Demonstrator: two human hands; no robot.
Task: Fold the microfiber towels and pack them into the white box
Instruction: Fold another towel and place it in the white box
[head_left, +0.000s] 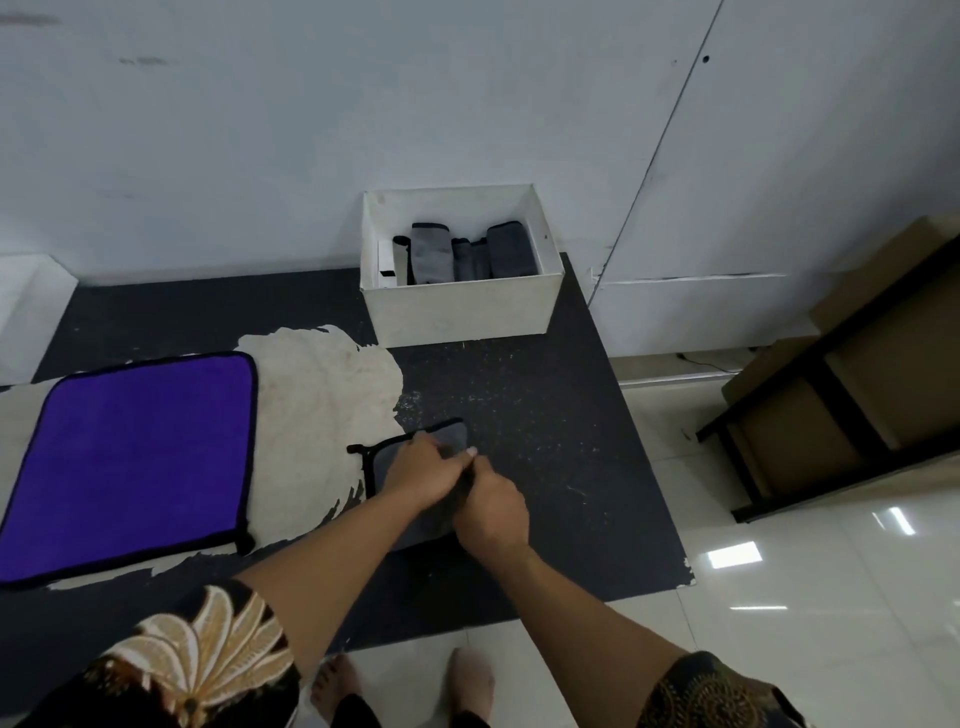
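both hands are working low over the dark floor mat (545, 441) here, meeting right on top of a grey towel (453, 432) with black trim. the left hand (415, 474) is lying across the towel's middle, fingers curling down into the cloth and gripping it, while the right hand (492, 512) is pressing in tight beside it, knuckles bent, thumb tip showing on top, pinching a dark fold of the same towel. the two hands are touching each other, and most of the towel is hiding under them, with only its far corner and left edge peeking out. the towel is lying partly on the mat and partly over a worn pale patch (322, 410). further back, against the wall (260, 156), the white box (462, 312) is sitting on the mat with several folded grey towels (467, 254) standing on edge in a row inside it. off to the left a purple towel (130, 457) is lying flat and spread out, well apart from the hands. a dark shelf (852, 406) holding cardboard boxes (893, 384) is standing to the right on the glossy tiles (779, 623).
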